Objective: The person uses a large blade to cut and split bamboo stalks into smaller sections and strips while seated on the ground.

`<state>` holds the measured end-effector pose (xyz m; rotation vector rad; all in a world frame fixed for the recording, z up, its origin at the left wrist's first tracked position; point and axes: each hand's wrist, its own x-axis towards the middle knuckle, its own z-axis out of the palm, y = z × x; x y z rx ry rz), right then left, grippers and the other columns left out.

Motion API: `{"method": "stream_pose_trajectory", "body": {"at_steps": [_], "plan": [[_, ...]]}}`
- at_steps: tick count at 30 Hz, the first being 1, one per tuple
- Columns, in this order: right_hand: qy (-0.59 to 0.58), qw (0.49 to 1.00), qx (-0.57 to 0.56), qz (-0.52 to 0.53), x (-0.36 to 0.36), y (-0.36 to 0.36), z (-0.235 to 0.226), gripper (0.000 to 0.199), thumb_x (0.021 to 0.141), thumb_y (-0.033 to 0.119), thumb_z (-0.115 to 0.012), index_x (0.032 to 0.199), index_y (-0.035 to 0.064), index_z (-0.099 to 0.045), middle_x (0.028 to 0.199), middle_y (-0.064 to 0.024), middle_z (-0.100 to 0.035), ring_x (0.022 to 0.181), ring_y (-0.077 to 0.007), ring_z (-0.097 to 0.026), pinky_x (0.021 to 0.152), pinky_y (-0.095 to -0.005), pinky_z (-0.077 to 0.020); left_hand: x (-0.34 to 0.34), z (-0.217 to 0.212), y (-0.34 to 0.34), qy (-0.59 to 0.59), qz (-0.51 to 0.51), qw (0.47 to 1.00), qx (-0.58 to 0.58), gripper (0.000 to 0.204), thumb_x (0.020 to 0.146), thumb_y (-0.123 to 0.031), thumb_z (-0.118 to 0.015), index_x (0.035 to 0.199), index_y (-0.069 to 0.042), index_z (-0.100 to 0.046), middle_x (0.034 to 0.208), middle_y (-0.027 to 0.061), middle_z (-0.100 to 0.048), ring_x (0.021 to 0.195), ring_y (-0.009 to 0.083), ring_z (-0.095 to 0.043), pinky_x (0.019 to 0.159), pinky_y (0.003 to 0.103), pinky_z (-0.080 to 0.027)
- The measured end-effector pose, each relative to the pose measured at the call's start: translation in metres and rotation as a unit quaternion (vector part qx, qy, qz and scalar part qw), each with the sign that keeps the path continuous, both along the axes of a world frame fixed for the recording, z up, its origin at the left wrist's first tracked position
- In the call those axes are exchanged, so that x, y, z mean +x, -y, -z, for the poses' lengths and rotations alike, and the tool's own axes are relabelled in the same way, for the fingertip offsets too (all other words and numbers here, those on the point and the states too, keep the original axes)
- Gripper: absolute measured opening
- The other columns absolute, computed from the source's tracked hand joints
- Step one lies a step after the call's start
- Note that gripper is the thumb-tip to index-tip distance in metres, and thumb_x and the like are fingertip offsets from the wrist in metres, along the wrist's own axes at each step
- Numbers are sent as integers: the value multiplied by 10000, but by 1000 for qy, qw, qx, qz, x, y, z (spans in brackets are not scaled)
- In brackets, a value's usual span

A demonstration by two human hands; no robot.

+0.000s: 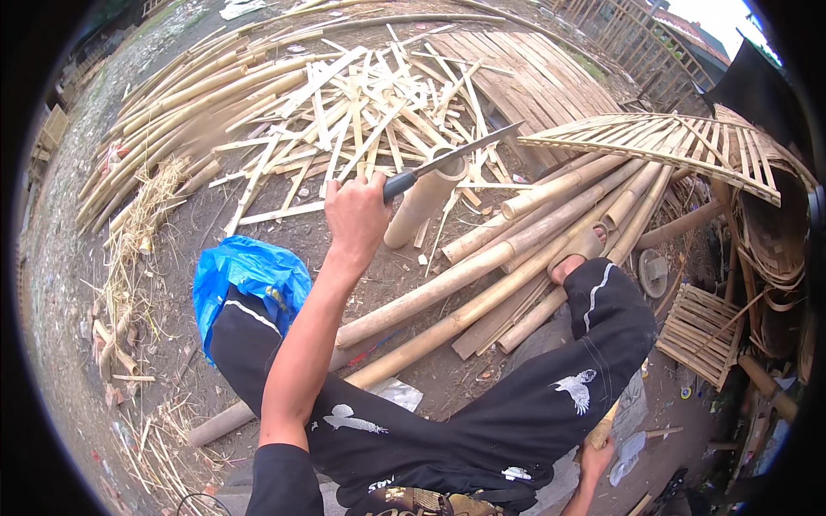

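My left hand (356, 213) is closed round the black handle of a machete (475, 148), held out in front of me with its blade pointing away to the right. Behind and below the blade stands a thick, hollow bamboo section (427, 203), slightly tilted; whether the blade touches its rim I cannot tell. Low on the right, beside my thigh, my right hand (594, 463) has its fingers round the end of a short bamboo piece (604, 425). My leg hides part of that piece.
Split bamboo strips (366, 112) lie in a loose heap ahead. Long bamboo poles (465, 279) run across the ground before my legs. A blue plastic bag (245, 267) covers my left knee. Woven bamboo slats (680, 146) jut in from the right, above a small slatted panel (701, 331).
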<state>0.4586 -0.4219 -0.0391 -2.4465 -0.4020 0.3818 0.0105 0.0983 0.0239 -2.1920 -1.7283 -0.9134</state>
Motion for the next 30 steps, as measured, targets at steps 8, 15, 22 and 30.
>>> {"method": "stream_pose_trajectory", "body": {"at_steps": [8, 15, 22, 30], "plan": [[62, 989, 70, -113, -66, -120, -203, 832, 842, 338, -726, 1511, 16, -352, 1207, -178, -508, 1022, -265, -521, 843, -352, -419, -18, 23, 2, 52, -56, 997, 22, 314, 915, -303, -672, 686, -92, -637, 684, 105, -654, 650, 317, -635, 659, 446, -429], [155, 877, 366, -270, -125, -221, -227, 848, 879, 207, -647, 1600, 96, -213, 1184, -174, -563, 871, -192, -611, 684, -274, -528, -49, 24, -12, 43, -101, 994, -24, 302, 931, -300, -632, 712, -95, -669, 675, 132, -655, 679, 327, -659, 673, 458, -440], [232, 767, 502, -327, -226, -337, -244, 1005, 789, 225, -672, 1591, 26, -102, 1301, -276, -530, 976, -292, -640, 748, -323, -573, -55, 23, -17, -15, -101, 992, -67, 157, 871, -202, -656, 767, -100, -716, 678, 119, -679, 687, 293, -683, 755, 442, -478], [51, 832, 147, -532, -255, -354, -145, 901, 841, 109, -725, 1602, 233, -258, 1299, -275, -605, 1107, -394, -666, 934, -461, -517, -36, 24, -14, 3, 6, 998, -56, 196, 677, -148, -766, 829, -37, -710, 1007, 169, -710, 1025, 307, -665, 1011, 417, -481]]}}
